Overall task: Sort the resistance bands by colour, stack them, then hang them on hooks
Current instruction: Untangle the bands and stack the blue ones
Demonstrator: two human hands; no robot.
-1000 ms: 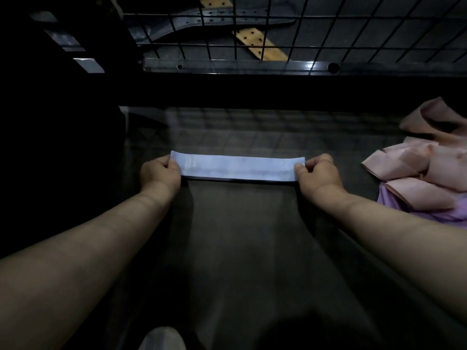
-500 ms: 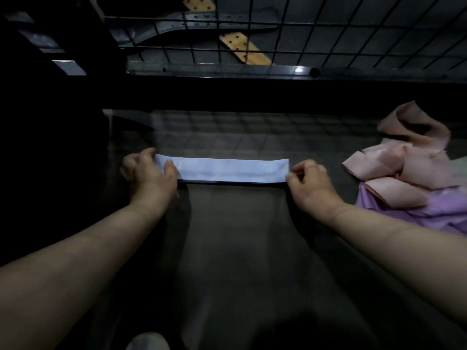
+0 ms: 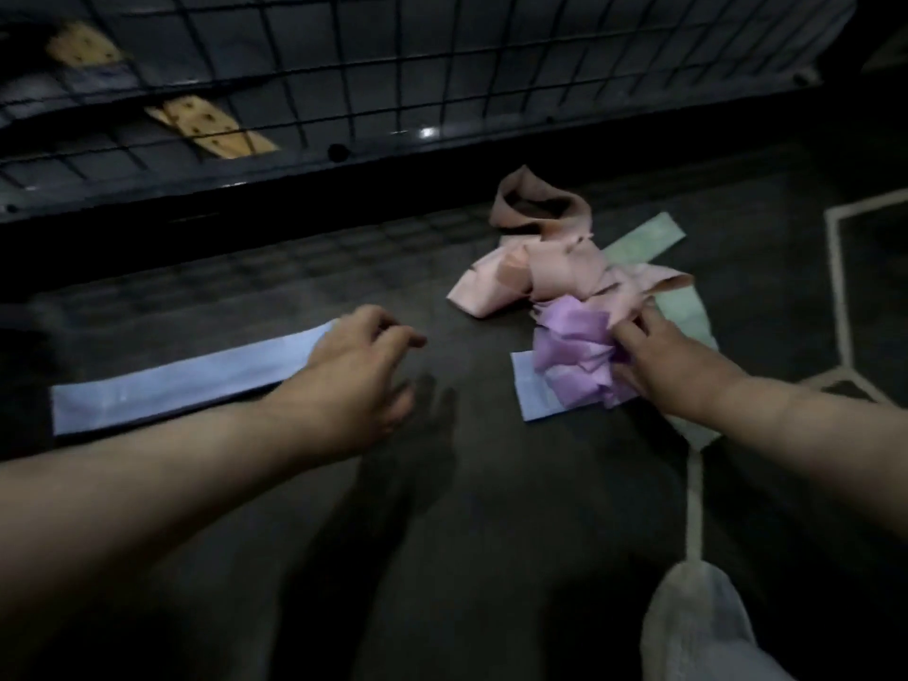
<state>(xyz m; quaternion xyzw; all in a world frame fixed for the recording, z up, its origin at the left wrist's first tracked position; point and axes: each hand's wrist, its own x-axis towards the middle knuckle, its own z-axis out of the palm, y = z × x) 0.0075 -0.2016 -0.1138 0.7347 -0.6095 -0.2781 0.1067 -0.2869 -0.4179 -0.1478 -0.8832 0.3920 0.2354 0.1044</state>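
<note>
So the blue band [image 3: 172,380] lies flat, trailing left from the loose, empty fingers of the left hand [image 3: 363,366], probably parked there to start a blue stack. Fingers of the right hand [image 3: 658,356] are curled into the crumpled purple band [image 3: 575,346], likely to pull it free. The pink bands [image 3: 555,267] tangle just beyond those fingertips, with a green band [image 3: 643,238] past them, and a second blue band [image 3: 528,390] sits pinned under the purple.

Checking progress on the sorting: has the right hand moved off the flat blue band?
Yes. The right hand left the flat blue band, going right to the purple bands.
</note>
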